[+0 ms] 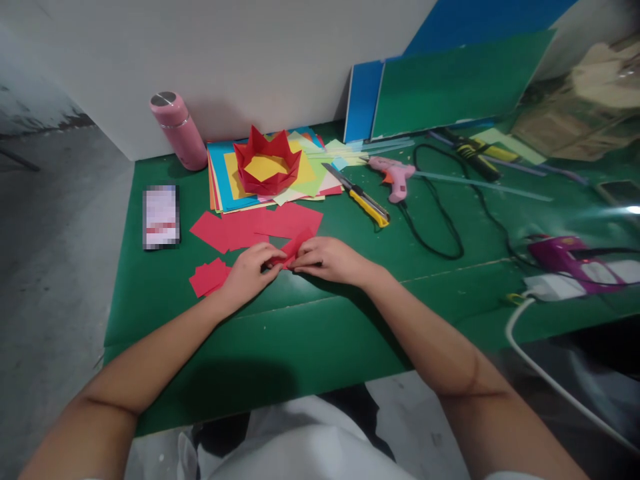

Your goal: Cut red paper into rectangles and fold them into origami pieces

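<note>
You can read no text, label, brand or number here. On your counter (300,353), the face of the flat rectangular object (161,218) is pixelated, so you cannot make out its reddish band. Any lettering on your pink flask (179,133), glue gun (394,175) or yellow cutter (369,208) is too small or blurred.
</note>
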Motion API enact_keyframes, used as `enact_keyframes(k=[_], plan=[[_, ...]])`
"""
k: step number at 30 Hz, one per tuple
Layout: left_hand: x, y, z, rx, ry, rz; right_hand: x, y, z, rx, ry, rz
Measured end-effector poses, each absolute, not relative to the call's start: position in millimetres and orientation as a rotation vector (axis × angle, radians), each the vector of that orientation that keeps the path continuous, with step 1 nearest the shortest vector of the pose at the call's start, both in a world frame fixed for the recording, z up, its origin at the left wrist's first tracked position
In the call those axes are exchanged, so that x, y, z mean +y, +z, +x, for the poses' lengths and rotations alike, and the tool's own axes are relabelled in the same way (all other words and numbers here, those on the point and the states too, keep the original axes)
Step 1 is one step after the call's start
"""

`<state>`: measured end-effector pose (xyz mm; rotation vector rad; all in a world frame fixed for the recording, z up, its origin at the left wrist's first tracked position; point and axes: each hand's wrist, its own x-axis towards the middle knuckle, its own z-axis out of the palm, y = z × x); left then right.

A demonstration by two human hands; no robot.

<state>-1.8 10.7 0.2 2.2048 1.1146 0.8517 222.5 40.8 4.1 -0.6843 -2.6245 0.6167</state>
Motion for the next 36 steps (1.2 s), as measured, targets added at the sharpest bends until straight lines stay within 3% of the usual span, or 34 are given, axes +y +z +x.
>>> enact_keyframes(k=[21,36], plan=[[10.3,2.5,-1.4,1.108,0.824,2.262,37.3,6.0,219.8,-2.596,0.644,-0.748],[10.7,-0.2,-3.7,1.002,0.715,2.642,36.5,16.2,221.2,-2.707,0.522,-0.635]])
